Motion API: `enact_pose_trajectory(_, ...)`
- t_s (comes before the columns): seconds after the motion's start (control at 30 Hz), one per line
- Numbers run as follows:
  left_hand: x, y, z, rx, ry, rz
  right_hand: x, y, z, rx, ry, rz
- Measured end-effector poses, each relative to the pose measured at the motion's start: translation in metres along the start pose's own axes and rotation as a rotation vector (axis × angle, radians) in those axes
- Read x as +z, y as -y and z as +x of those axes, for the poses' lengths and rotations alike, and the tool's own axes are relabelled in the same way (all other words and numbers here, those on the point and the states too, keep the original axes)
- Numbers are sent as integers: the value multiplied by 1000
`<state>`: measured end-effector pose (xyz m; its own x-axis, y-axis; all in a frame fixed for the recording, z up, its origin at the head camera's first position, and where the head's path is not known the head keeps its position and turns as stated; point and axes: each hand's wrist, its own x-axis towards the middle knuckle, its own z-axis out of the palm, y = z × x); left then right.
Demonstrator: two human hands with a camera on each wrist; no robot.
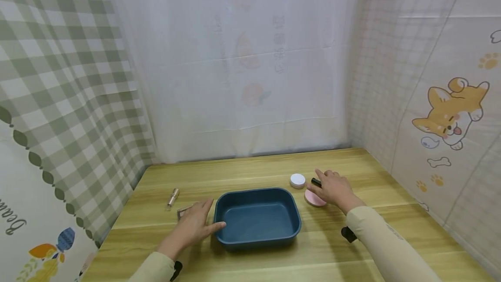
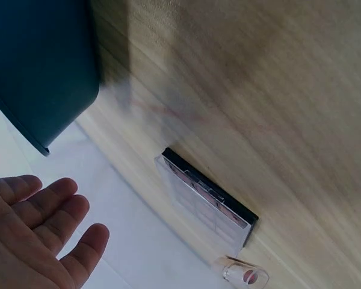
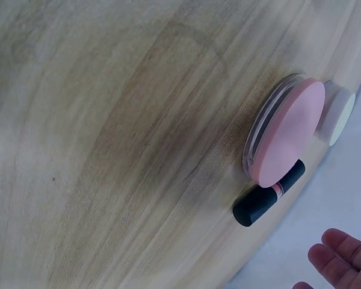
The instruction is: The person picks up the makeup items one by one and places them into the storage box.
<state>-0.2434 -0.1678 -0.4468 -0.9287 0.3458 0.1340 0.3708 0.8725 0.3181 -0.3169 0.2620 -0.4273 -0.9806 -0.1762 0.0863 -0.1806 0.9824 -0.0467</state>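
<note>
A dark blue rectangular tray (image 1: 256, 243) stands on the table between the hands. By its left side is the left hand (image 1: 194, 223), fingers extended and holding nothing; in the left wrist view its fingers are apart from the tray. Partly behind that hand lies a makeup palette (image 2: 207, 192) with a clear lid. The right hand (image 1: 335, 188) hovers over a round pink-lidded compact (image 3: 292, 132) and a black lipstick tube (image 3: 257, 205). Its fingers are spread, with nothing between them.
Left of the palette lies a clear-capped lipstick (image 1: 172, 198). A small round white jar (image 1: 297, 181) sits beyond the tray's right corner. White curtain (image 1: 242, 77) hangs along the table's back edge, with patterned cloth on both sides.
</note>
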Motion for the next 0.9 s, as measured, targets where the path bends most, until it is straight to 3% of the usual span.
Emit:
enact_pose_trajectory(0.3, 3, -4, -9, 0, 58, -33, 5, -2, 0, 23, 10, 16)
enact_pose_trajectory(0.9, 7, -2, -9, -1, 60, -45, 8, -2, -2, 27, 28, 24)
